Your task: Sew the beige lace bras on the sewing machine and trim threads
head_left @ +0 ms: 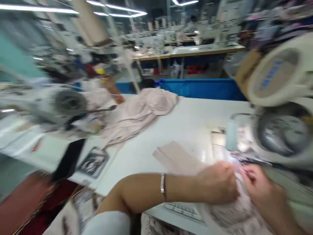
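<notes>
A pale pink lace-trimmed garment (230,213) hangs over the front edge of the white table, below the sewing machine's lit needle area. My left hand (218,182) is closed on its fabric, with the bracelet-wearing forearm reaching in from the left. Close beside it, my right hand (262,187) pinches the same garment with thumb and fingers. A flat pale pink fabric piece (178,156) stretches across the table behind my left hand. The sewing machine (290,127) stands directly beyond both hands. Motion blur hides the fine detail at the fingertips.
More pale pink garments (146,107) lie heaped at the table's back left. A black phone-like slab (69,158) and a dark patterned card (94,162) rest at the left. Another machine (61,102) stands there too. A blue bin (198,89) is behind the table.
</notes>
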A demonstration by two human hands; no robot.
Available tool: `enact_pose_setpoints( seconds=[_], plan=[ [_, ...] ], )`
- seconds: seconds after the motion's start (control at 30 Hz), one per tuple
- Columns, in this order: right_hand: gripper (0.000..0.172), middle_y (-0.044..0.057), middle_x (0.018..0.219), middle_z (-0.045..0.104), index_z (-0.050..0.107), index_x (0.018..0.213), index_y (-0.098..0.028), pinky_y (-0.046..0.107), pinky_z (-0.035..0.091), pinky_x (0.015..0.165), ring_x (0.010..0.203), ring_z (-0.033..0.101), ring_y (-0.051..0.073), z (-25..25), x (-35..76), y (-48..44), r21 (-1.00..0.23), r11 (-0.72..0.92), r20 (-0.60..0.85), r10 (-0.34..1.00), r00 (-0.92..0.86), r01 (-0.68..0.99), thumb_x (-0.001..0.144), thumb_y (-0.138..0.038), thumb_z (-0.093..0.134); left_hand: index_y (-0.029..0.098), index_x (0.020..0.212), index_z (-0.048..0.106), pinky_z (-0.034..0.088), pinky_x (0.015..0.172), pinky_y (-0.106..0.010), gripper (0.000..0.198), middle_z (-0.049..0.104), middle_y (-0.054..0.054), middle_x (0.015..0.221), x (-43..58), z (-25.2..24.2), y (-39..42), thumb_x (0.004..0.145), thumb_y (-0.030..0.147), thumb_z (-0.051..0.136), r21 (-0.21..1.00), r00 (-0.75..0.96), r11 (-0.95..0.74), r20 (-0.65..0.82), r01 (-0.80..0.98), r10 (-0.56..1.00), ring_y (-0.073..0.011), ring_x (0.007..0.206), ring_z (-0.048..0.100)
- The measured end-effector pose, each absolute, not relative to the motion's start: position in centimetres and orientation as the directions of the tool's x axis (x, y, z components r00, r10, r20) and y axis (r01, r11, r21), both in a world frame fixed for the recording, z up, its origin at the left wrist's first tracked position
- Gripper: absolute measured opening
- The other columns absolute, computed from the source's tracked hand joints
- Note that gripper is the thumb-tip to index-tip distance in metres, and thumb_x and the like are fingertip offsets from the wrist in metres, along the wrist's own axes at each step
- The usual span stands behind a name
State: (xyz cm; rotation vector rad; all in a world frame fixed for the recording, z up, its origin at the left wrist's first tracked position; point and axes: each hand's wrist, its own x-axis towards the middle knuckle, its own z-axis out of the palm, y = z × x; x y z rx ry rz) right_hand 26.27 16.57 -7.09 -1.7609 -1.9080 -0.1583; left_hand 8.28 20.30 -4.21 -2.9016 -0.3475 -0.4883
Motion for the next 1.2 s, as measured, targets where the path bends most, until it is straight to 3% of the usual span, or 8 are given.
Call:
enact_pose_setpoints(
  seconds=[0.13,0.23,0.43,0.63,0.93,1.2],
  plan=[
    [0.015,0.002,0.064,0.069,0.057,0.085,-0.022,0.025,0.039,0.049,0.05,0.065,0.019,-5.4,26.6,15.7,-0.26,0.15,0.454,0.891,-0.016,0.954,0.094,-0.025,0.046,-0.003,0.113,0.066,0.041,0.105,-0.043,0.042,0.068,-0.025,0.119,8.5,-5.0,20.4,0.1,0.032,0.046,-0.106,0.859,-0.928,0.427,0.357,0.281,-0.0322,0.115,0.061],
    [0.012,0.002,0.07,0.072,0.059,0.09,-0.021,0.025,0.044,0.056,0.058,0.068,0.018,-5.4,26.0,16.1,-0.234,0.149,0.421,0.906,-0.038,0.961,0.093,-0.018,0.047,-0.004,0.122,0.06,0.039,0.108,-0.044,0.045,0.066,-0.025,0.124,8.4,-5.0,20.2,0.1,0.032,0.045,-0.06,0.862,-0.937,0.416,0.345,0.291,-0.0344,0.126,0.056],
    [0.021,0.006,0.077,0.072,0.062,0.1,-0.015,0.025,0.047,0.063,0.067,0.068,0.018,-4.8,25.8,15.4,-0.092,0.274,0.458,0.865,-0.204,0.957,0.102,-0.017,0.041,0.0,0.118,0.059,0.048,0.094,-0.044,0.038,0.062,-0.025,0.129,8.4,-4.3,20.0,0.099,0.031,0.046,0.092,0.853,-0.928,0.37,0.362,0.369,-0.0335,0.114,0.059],
    [0.026,0.009,0.09,0.075,0.066,0.113,-0.01,0.025,0.051,0.076,0.076,0.069,0.017,-4.8,25.7,15.3,-0.002,0.321,0.502,0.819,-0.277,0.947,0.105,-0.017,0.042,0.004,0.115,0.059,0.048,0.088,-0.044,0.035,0.06,-0.023,0.125,8.3,-4.2,20.3,0.098,0.032,0.047,0.137,0.854,-0.923,0.35,0.358,0.384,-0.0338,0.112,0.057],
    [0.033,0.011,0.092,0.074,0.068,0.117,-0.011,0.027,0.055,0.073,0.08,0.07,0.019,-5.1,26.0,15.3,-0.05,0.282,0.423,0.875,-0.235,0.958,0.105,-0.02,0.038,0.006,0.109,0.06,0.048,0.085,-0.044,0.029,0.06,-0.023,0.123,8.2,-3.9,20.2,0.097,0.03,0.049,0.165,0.853,-0.914,0.329,0.372,0.406,-0.031,0.101,0.058],
    [0.033,0.01,0.09,0.074,0.068,0.118,-0.013,0.027,0.056,0.069,0.079,0.07,0.02,-5.2,26.0,15.5,-0.087,0.26,0.4,0.893,-0.205,0.962,0.103,-0.019,0.04,0.005,0.114,0.059,0.048,0.087,-0.046,0.031,0.059,-0.025,0.129,8.2,-3.9,20.3,0.099,0.03,0.045,0.118,0.861,-0.928,0.349,0.352,0.371,-0.033,0.108,0.058]
  ],
)
